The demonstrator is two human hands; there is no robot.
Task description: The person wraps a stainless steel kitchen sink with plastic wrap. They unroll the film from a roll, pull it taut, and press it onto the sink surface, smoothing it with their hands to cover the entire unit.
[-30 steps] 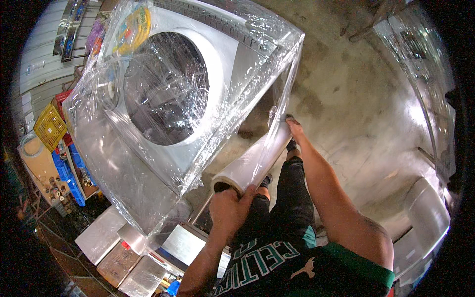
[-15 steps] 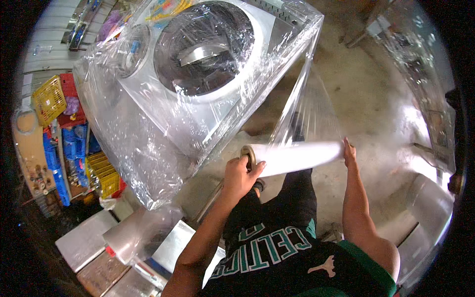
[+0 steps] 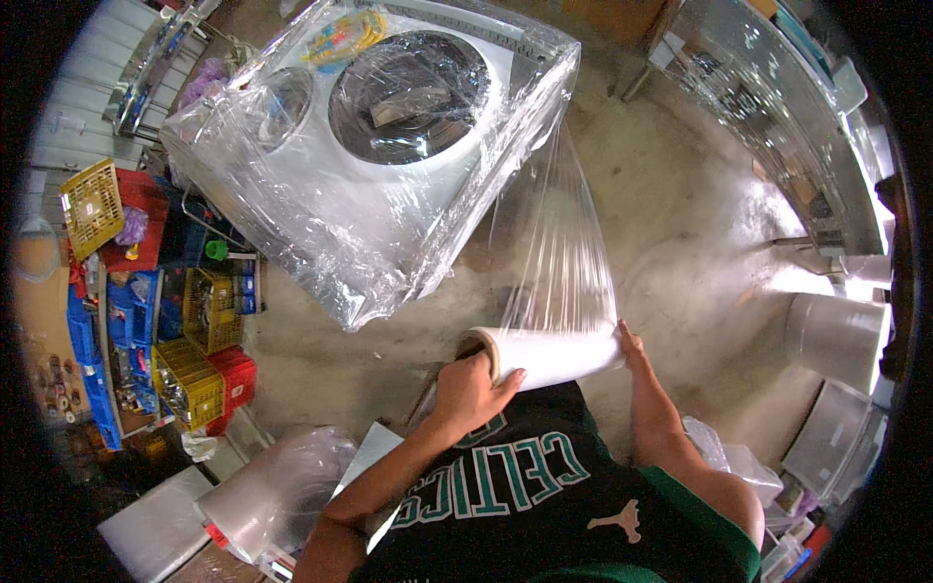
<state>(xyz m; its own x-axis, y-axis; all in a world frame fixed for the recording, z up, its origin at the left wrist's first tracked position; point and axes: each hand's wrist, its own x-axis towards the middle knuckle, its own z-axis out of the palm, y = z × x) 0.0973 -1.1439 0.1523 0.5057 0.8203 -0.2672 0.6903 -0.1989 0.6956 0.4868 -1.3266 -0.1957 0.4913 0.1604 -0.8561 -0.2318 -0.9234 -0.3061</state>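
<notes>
Fingers of the left hand (image 3: 470,394) pinch one end of the film roll (image 3: 556,359); those of the right hand (image 3: 633,348) clasp the other, above the floor (image 3: 680,214). Taut film (image 3: 564,262) reaches the wrapped cabinet's (image 3: 360,219) right edge; uneven pulling could tear it.

Concrete floor (image 3: 671,194): evenly lit and brownish mid-view; white glare spreads across it on my right, the brightest side.
Clear wrap (image 3: 389,233): scattered with small, hard white glints.
Film roll (image 3: 559,360): pale and bright, its surface nearly washed out.
My jersey (image 3: 544,530): dark, its folds hard to see.
Lower left: deep shadow, detail lost.
Focus: my left hand (image 3: 471,394) and right hand (image 3: 632,347) look fairly clear; small far-left things are soft.
Rim: grainy black around a round view; wall panels (image 3: 78,146) bend near it.
</notes>
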